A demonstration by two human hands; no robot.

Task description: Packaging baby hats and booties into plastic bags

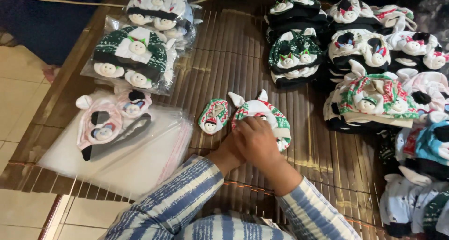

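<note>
A small knitted hat [262, 111] in white, green and red with two ears lies on the bamboo mat [224, 67] in front of me. Both hands rest on its near side. My right hand [257, 139] lies on top, fingers curled over the hat. My left hand [229, 151] is mostly hidden beneath it, touching the hat's lower edge. A small matching mitten [213, 115] with a face on it lies just left of the hat, apart from my hands. My sleeves are blue and white striped.
A pink hat set [110, 120] lies on a stack of clear plastic bags [140, 160] at left. Bagged hat sets [133, 57] sit at the back left. Several piles of loose hats [365, 57] fill the right side. Tiled floor [18, 99] borders the mat.
</note>
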